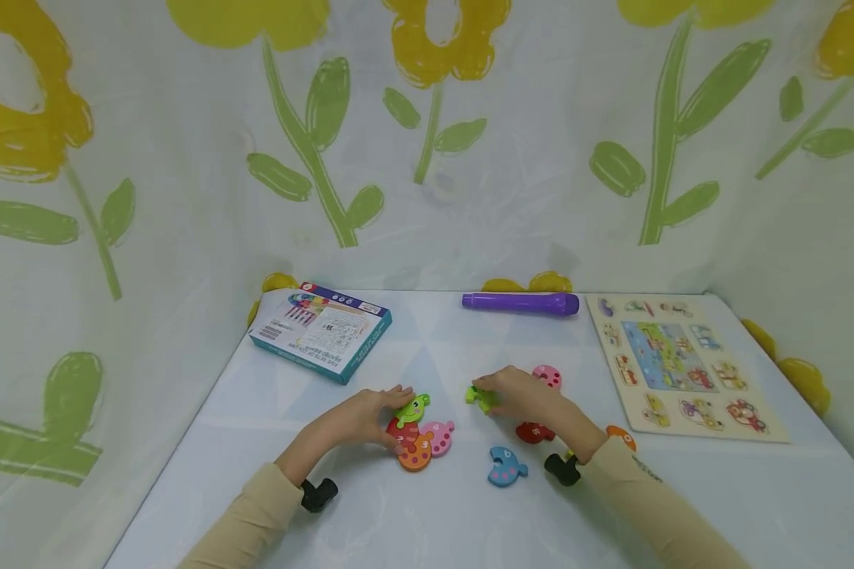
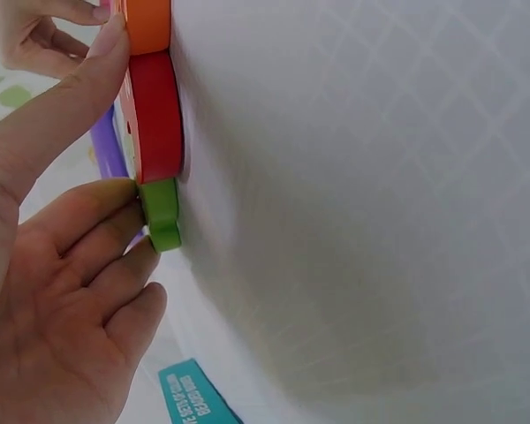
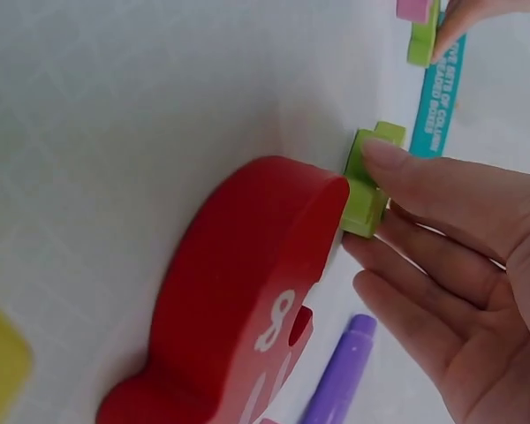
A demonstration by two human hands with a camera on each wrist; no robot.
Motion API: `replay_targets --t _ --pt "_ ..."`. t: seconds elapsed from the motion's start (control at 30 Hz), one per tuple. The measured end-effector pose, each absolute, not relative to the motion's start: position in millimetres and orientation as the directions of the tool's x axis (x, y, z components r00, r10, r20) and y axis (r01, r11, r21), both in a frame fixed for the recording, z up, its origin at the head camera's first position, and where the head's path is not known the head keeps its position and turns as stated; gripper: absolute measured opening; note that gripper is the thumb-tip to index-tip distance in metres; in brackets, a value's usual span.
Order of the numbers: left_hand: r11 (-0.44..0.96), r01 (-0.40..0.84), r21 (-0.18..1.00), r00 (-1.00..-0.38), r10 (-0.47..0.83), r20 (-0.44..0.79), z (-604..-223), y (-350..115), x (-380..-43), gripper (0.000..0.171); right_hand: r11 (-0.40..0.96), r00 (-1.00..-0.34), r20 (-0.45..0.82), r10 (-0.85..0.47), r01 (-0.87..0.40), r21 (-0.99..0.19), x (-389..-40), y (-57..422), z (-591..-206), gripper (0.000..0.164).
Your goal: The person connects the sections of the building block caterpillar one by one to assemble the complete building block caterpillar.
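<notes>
Two hands point(image 1: 359, 416) point(image 1: 527, 395) pinch between thumb and fingers: left, clustered pieces point(image 1: 410, 434); right, green piece point(image 3: 360, 201).

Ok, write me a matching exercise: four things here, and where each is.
1. Purple cylindrical stick
2. Flat teal-edged box
3. Curved red piece marked 8
4. Curved blue piece

A. Between the beige sleeves
B. Left side of the table
C. Far edge, near the middle
D. Partly hidden by the right hand, head view

Pairs: 1-C, 2-B, 3-D, 4-A

Lime-green piece point(image 3: 360, 208), red piece point(image 3: 234, 256) with white 8, purple stick point(image 1: 519, 303), yellow-flowered white cloth point(image 1: 527, 213).
</notes>
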State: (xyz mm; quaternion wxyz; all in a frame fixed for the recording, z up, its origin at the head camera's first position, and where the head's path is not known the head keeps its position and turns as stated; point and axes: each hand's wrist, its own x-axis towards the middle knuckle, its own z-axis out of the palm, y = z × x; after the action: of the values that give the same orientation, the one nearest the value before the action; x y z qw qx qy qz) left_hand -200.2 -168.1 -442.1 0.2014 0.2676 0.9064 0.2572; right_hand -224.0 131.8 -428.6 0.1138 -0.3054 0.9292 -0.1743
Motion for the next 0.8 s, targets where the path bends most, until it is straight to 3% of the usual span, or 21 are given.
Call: replay_targets --t 0.5,0.8 --pt "0.729 0.366 0.579 -0.791 0.571 -0.220 -442.0 -170.4 -199.1 0.084 0.767 -0.821 -0.093 -0.563 -0.477 -0.429 -216.3 126.2 -422.7 0.047" --pt "0.725 0.370 0.581 -0.794 0.571 -0.208 -442.5 -169.0 -198.8 0.084 0.740 -0.809 -0.082 -0.582 -0.485 -0.466 -206.5 121.7 -420.8 0.045"
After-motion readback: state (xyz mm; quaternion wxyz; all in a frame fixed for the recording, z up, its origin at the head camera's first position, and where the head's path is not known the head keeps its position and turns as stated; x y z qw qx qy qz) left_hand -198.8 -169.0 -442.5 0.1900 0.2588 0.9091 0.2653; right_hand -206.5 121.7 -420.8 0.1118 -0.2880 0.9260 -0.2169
